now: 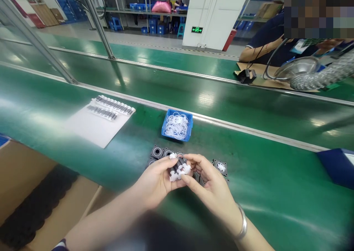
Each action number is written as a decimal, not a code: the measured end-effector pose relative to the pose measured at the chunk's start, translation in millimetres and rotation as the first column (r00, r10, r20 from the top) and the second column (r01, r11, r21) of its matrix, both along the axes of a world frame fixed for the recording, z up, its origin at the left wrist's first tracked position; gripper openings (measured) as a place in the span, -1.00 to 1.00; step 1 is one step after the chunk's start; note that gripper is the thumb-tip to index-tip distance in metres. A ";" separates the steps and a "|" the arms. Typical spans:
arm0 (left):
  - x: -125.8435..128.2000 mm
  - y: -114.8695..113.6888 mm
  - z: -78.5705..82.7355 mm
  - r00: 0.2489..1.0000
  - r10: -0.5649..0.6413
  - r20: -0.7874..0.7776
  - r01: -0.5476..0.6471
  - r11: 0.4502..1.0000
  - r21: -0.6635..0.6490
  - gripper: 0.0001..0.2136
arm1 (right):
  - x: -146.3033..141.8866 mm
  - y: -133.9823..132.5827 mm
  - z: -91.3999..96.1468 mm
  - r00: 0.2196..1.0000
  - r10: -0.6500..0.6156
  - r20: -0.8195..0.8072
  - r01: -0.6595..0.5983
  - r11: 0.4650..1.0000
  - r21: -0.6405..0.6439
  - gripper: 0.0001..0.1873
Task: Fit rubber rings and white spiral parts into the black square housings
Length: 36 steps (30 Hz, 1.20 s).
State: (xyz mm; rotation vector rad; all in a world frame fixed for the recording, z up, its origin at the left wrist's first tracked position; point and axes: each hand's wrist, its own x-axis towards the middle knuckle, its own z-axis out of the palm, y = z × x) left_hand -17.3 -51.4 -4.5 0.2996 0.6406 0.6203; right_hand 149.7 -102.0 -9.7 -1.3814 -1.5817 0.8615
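Note:
Several small impellers point(179, 169), with white vaned ends and dark cylindrical bodies, are bunched together in front of me. My left hand point(157, 179) cups them from the left, its thumb over the top. From the other side, my right hand point(207, 181) closes its thumb and fingertips on the bunch; its exact grip is partly hidden. Just beyond the hands lie black square housings point(157, 152) with round centres, some covered by my fingers. To the right, another black housing point(220, 167) has a white vaned impeller in it.
A blue bin point(177, 125) of white rings stands past the housings. At left, rows of similar parts point(113, 106) lie on a white sheet point(96, 129). A cardboard box point(91, 203) sits lower left. Across the bench are a person's arm point(262, 46) and a flexible silver duct point(323, 75).

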 end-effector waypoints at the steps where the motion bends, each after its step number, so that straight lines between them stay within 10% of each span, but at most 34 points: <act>1: 1.1 -0.7 -1.2 1.000 0.012 -0.017 -0.011 0.998 0.066 -0.82 | -1.0 0.3 -2.5 1.000 -0.012 -0.005 0.012 1.000 -0.001 -0.64; 7: 4.2 -4.4 -6.1 0.983 0.119 -0.139 -0.067 0.940 0.336 -0.73 | -5.9 1.0 -3.5 0.960 -0.083 -0.268 0.078 0.997 -0.026 -0.80; 12: -4.5 1.7 -4.5 0.949 0.205 -0.238 -0.083 0.894 0.439 -0.69 | 15.9 -3.8 11.1 0.964 -0.259 -0.054 0.265 0.949 0.171 -0.86; 17: -16.4 6.3 -6.9 0.910 0.196 -0.364 0.075 0.788 0.611 -0.64 | 37.1 -12.9 3.7 0.921 -0.053 0.386 -0.022 0.982 0.188 -0.80; 25: -17.0 -0.3 -18.6 0.896 0.133 -0.424 0.209 0.716 0.666 -0.45 | 35.6 -16.9 -7.2 0.803 0.100 0.588 -0.238 0.958 0.162 -0.66; 30: -15.1 -4.5 -22.7 0.836 0.239 -0.494 0.252 0.632 0.733 -0.45 | 22.6 -8.2 10.0 0.900 0.070 0.431 -0.142 0.981 0.136 -0.38; 36: -16.8 -4.5 -25.6 0.846 0.179 -0.502 0.295 0.627 0.721 -0.67 | 2.9 4.7 13.4 0.980 0.085 0.182 -0.114 0.982 0.152 -0.82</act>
